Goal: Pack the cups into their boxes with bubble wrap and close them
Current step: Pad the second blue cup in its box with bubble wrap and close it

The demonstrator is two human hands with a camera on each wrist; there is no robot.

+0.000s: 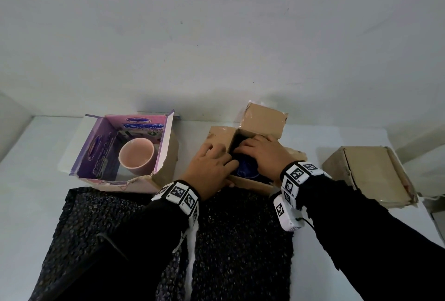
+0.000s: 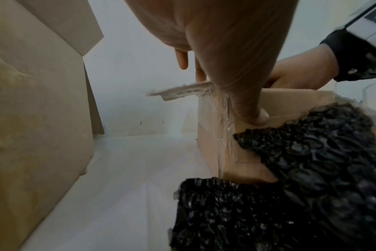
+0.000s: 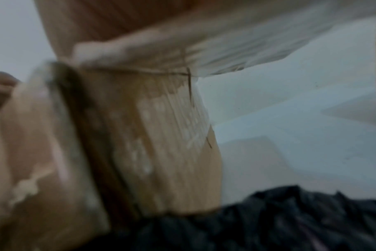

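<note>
An open brown cardboard box (image 1: 250, 184) stands mid-table, its far flap (image 1: 262, 117) raised. Inside, between my hands, a dark blue cup (image 1: 248, 168) shows partly. My left hand (image 1: 212, 168) grips the box's near left corner, with the thumb (image 2: 253, 115) pressed on the taped front wall (image 2: 215, 152) and the fingers over the rim. The bent fingers of my right hand (image 1: 262, 153) reach down into the box; what they touch is hidden. The right wrist view is blurred and shows only the box side (image 3: 161, 135). Black bubble wrap (image 1: 240, 240) lies in front.
At the left, a purple-lined box (image 1: 96, 153) stands open with a pink cup (image 1: 136, 156) inside. A closed brown box (image 1: 370, 175) sits at the right. A second black bubble wrap sheet (image 1: 79, 228) lies front left. A white wall rises behind the table.
</note>
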